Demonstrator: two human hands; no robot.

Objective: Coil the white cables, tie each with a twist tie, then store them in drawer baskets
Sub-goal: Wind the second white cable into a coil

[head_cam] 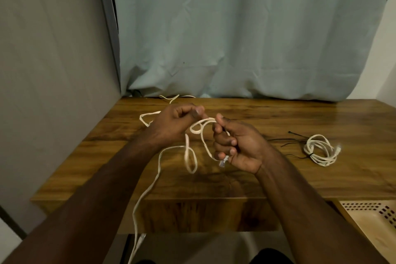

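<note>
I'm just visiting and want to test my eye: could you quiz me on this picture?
1. True or false: the coiled white cable on the brown wooden table is already tied.
2. Which hand holds the loose white cable near its clear plug: A left, B right?
3. Fill in: the perforated beige basket sits at the lower ____.

Key: 1 true; 2 B; 3 right.

loose white cable (159, 169): uncoiled, small loops raised above the wooden table (278, 173), clear plug end hanging, a run trailing over the front edge | coiled white cable (319, 149): bound with dark tie, flat on table, right | twist ties (293, 135): black, loose, just beside coil | drawer basket (372, 218): tan, perforated, lower right
</note>
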